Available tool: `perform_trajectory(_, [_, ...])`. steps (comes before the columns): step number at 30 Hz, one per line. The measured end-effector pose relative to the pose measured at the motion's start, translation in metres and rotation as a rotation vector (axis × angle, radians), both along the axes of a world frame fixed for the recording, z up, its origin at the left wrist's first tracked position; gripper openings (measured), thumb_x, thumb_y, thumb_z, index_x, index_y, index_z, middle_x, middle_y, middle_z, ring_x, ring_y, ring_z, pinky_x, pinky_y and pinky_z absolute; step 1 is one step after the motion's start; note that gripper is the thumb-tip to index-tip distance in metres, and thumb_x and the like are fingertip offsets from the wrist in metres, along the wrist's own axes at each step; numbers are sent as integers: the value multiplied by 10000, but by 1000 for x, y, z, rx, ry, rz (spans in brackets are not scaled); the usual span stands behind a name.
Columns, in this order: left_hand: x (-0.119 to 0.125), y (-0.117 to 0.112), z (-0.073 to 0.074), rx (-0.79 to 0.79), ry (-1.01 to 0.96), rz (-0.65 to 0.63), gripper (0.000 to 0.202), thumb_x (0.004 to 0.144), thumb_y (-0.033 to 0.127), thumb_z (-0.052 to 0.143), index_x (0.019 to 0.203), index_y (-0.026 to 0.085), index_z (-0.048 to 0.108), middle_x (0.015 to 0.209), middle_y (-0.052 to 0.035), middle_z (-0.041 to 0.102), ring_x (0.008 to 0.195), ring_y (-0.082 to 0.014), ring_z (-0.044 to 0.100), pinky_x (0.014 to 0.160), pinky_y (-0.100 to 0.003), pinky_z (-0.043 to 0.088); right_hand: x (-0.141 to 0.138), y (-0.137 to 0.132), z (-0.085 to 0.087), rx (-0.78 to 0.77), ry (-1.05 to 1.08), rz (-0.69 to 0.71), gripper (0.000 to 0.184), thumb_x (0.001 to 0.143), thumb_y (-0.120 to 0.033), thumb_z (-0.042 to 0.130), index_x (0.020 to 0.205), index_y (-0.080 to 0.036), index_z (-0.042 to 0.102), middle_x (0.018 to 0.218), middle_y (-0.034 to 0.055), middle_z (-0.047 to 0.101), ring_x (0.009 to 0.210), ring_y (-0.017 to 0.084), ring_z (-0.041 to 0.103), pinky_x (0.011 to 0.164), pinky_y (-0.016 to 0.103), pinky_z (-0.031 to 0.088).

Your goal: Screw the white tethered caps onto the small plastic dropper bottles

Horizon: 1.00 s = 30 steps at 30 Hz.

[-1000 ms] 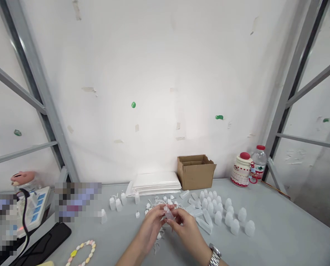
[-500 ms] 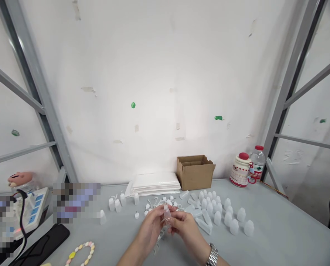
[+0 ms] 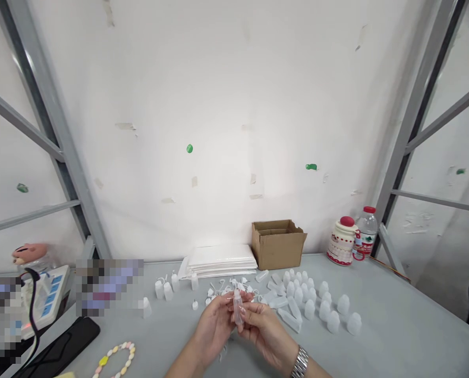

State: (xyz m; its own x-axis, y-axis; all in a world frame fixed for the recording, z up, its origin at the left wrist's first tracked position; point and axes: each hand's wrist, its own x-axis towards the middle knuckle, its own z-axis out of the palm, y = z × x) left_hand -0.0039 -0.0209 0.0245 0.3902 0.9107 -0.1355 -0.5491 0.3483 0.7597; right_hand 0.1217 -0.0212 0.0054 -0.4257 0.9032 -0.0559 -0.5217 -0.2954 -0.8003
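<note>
Between my two hands, a small translucent plastic dropper bottle (image 3: 238, 308) stands nearly upright with its narrow white tip at the top. The fingers of my left hand (image 3: 214, 324) curl about its upper left side. My right hand (image 3: 262, 324), with a metal watch at the wrist, pinches the bottle's body from the right. Just beyond my hands lies a scatter of small white caps (image 3: 222, 288) with looped straps, partly hidden by my fingers. Clear empty bottles (image 3: 290, 319) lie on their sides to the right of my right hand.
Translucent ribbed domed pieces (image 3: 333, 322) stand in rows at right. Capped bottles (image 3: 168, 291) stand at left. Farther back are white packets (image 3: 220, 260), a cardboard box (image 3: 280, 252) and a jar (image 3: 340, 242). A black phone (image 3: 61, 346) and bead bracelet (image 3: 130, 358) lie front left.
The bottle shows more fully between my fingers, and it stands more upright. Both hands have shifted only slightly, still holding it.
</note>
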Motion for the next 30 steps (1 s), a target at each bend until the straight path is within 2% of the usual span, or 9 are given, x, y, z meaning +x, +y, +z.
perform_trajectory(5, [-1,0,1,2,31,14,252,666,285,530,803,126,669,925,-112,688,865,-227,608,678,-276,438,0,0,-2,19,30,50,251,601,-318,762,646,-89,669,607,23,597,500,60,489,542,198,373])
perform_trajectory(8, [-3,-3,3,58,58,20,258,688,291,499,806,140,672,963,-100,684,927,-239,591,698,-280,443,-1,0,-3,15,78,79,246,608,-308,760,647,-85,663,603,15,580,492,51,463,531,189,351])
perform_trajectory(13, [-4,-5,5,151,100,27,295,728,306,477,855,132,678,1011,-94,672,1002,-250,562,810,-296,426,-2,-1,-1,-18,161,135,236,604,-290,764,641,-87,649,577,-10,531,464,36,389,499,178,319])
perform_trajectory(16, [-4,-4,4,120,73,7,288,725,305,487,858,137,680,999,-92,676,1003,-257,563,798,-307,435,-1,-1,-2,-47,202,176,234,606,-270,765,684,-80,653,604,-9,518,464,29,370,488,172,303])
perform_trajectory(21, [-2,-5,3,27,50,-31,289,734,311,491,864,137,681,999,-97,672,949,-252,586,754,-309,451,-1,-3,-3,10,217,239,208,663,-280,726,667,-87,648,578,-19,489,457,33,346,467,169,278])
perform_trajectory(26, [-3,-5,4,21,-3,-41,313,720,310,493,888,121,680,962,-107,675,962,-242,573,784,-301,431,0,-2,0,-35,242,223,215,660,-269,732,725,-78,658,616,-1,530,466,23,369,469,152,297])
perform_trajectory(30, [-7,-4,7,167,-44,-17,282,710,289,511,865,119,675,997,-111,655,964,-231,554,798,-302,411,3,1,2,-99,227,149,241,623,-264,760,717,-68,655,594,13,563,448,18,392,469,150,328])
